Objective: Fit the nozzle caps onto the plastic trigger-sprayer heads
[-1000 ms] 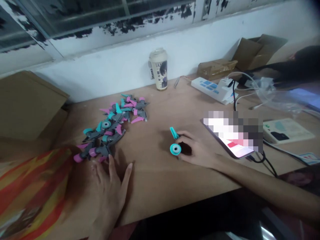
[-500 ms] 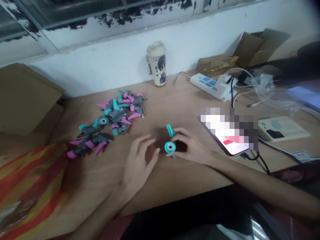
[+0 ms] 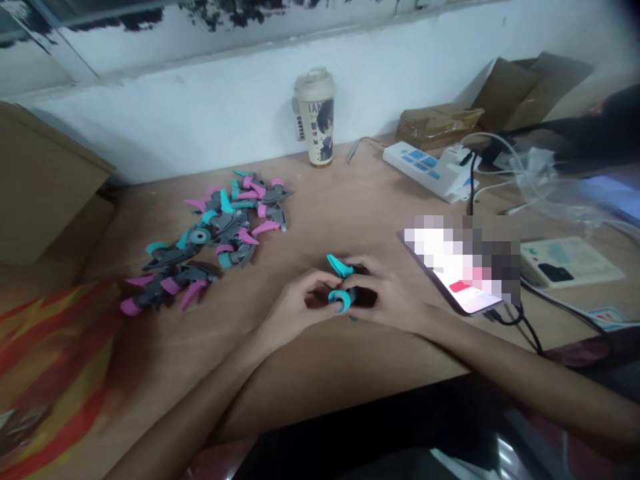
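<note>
Between both hands, above the table, is a trigger spray head (image 3: 341, 299) with a teal lever, a teal round collar and a grey body. My right hand (image 3: 387, 293) grips it from the right, thumb and fingers curled around the grey body, which they mostly hide. From the left, my left hand (image 3: 303, 297) closes its thumb and fingertips on the teal collar. The teal lever points up and away, toward the wall. Left of the hands lies a loose pile of similar spray heads (image 3: 233, 227), grey with pink or teal parts.
A coffee tumbler (image 3: 320, 120) stands by the wall. To the right are a phone (image 3: 457, 283) with a lit screen, a power strip (image 3: 423, 170) with cables and a pale box (image 3: 570, 260). Cardboard (image 3: 45, 187) and a striped bag (image 3: 45, 347) sit at left.
My left hand has moved right and closed on the spray head's collar; before, it was apart with fingers spread. The spray head has turned in my right hand. The view has shifted slightly.
</note>
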`<state>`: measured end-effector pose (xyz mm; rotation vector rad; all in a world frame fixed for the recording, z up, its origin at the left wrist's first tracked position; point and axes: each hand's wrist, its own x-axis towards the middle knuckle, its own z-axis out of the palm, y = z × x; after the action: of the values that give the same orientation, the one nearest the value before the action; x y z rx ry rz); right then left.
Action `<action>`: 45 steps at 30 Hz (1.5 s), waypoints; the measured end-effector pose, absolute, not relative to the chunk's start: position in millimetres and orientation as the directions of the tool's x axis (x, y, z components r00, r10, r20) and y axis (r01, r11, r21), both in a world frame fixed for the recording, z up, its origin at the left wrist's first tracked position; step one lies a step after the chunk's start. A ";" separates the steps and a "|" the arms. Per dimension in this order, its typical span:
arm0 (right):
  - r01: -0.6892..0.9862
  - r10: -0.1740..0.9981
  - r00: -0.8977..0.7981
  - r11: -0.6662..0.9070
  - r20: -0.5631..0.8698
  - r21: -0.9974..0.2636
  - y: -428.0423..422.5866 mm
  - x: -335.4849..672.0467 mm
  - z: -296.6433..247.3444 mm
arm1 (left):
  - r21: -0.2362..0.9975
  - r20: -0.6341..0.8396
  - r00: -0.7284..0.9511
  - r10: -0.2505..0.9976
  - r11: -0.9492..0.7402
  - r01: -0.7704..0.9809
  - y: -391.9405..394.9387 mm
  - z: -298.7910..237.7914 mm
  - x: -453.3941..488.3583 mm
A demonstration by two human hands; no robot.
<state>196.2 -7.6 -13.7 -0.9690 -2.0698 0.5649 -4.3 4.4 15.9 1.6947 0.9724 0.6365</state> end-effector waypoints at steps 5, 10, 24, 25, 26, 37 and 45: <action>0.437 0.762 -0.448 0.643 0.467 -0.629 -8.2 194.2 -14.4 | 0.923 -0.050 0.576 0.816 -0.183 0.339 8.5 16.7 -8.4; 0.476 0.747 -0.471 0.663 0.469 -0.578 -7.8 190.8 -12.5 | 0.930 -0.075 0.600 0.796 -0.161 0.329 10.2 17.3 -7.7; 0.579 0.785 -0.449 0.620 0.427 -0.530 -8.3 188.5 -12.8 | 0.827 0.030 0.547 0.837 -0.329 0.457 0.2 17.8 -6.0; 0.580 0.787 -0.443 0.617 0.430 -0.532 -8.7 188.1 -12.5 | 0.817 0.035 0.539 0.841 -0.334 0.469 -0.7 17.8 -5.5; 0.577 0.787 -0.435 0.616 0.437 -0.536 -9.3 187.7 -12.2 | 0.813 0.038 0.532 0.846 -0.336 0.476 -1.5 17.1 -5.1; 0.585 0.791 -0.391 0.609 0.471 -0.536 -15.3 183.9 -11.6 | 0.960 -0.072 0.532 0.843 -0.087 0.267 3.4 12.5 -2.7; 0.592 0.786 -0.400 0.614 0.472 -0.521 -16.0 183.7 -10.1 | 0.897 -0.016 0.515 0.857 -0.216 0.387 -2.0 6.5 -2.5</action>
<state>183.7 -16.0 -10.1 -1.0787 -2.1336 0.3524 -2.5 -2.0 6.5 1.8119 1.0371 0.6250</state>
